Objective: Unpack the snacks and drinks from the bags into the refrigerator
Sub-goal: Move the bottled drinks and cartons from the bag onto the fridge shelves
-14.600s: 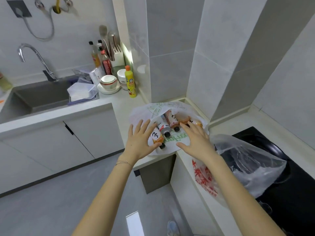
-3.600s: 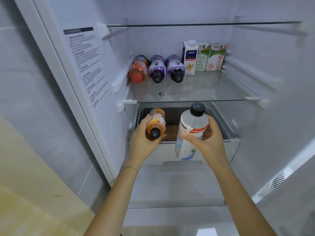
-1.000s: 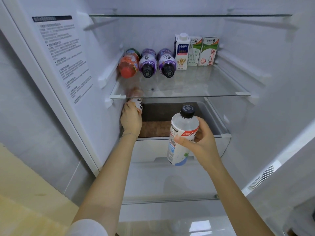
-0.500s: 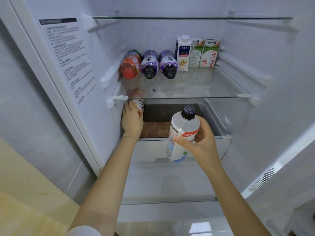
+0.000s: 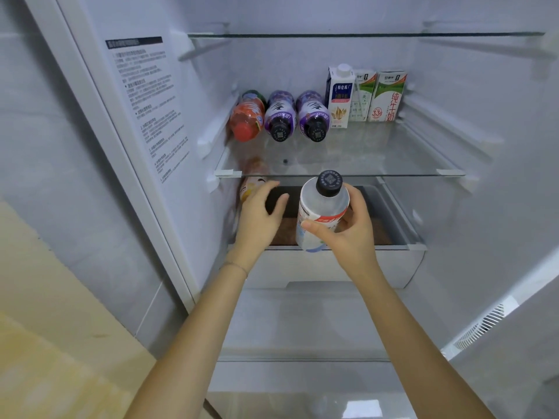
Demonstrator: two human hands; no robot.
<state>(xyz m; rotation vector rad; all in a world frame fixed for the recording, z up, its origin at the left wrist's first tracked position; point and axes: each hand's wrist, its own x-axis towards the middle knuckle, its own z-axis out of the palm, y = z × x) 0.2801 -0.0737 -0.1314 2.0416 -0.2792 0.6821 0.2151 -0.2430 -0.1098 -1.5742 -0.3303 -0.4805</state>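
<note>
I face the open refrigerator. My right hand [image 5: 344, 234] grips a clear bottle [image 5: 320, 213] with a black cap and red-and-white label, held in front of the drawer [image 5: 332, 267]. My left hand [image 5: 260, 219] is empty, its fingers loosely curved, just right of an orange bottle [image 5: 249, 184] that lies at the left under the glass shelf [image 5: 378, 155]. On that shelf lie a red bottle [image 5: 246, 119] and two purple bottles [image 5: 281, 117], caps toward me. Three cartons [image 5: 363, 98] stand to their right.
The refrigerator's left wall carries a printed label [image 5: 148, 107]. Another glass shelf [image 5: 363, 34] runs above. The drawer has a brown floor [image 5: 378, 234]. A yellowish surface [image 5: 45, 328] lies at lower left outside the fridge.
My left hand has let go of the orange bottle, left it at the left under the shelf, and drawn back to the right. My right hand has lifted the clear bottle slightly closer.
</note>
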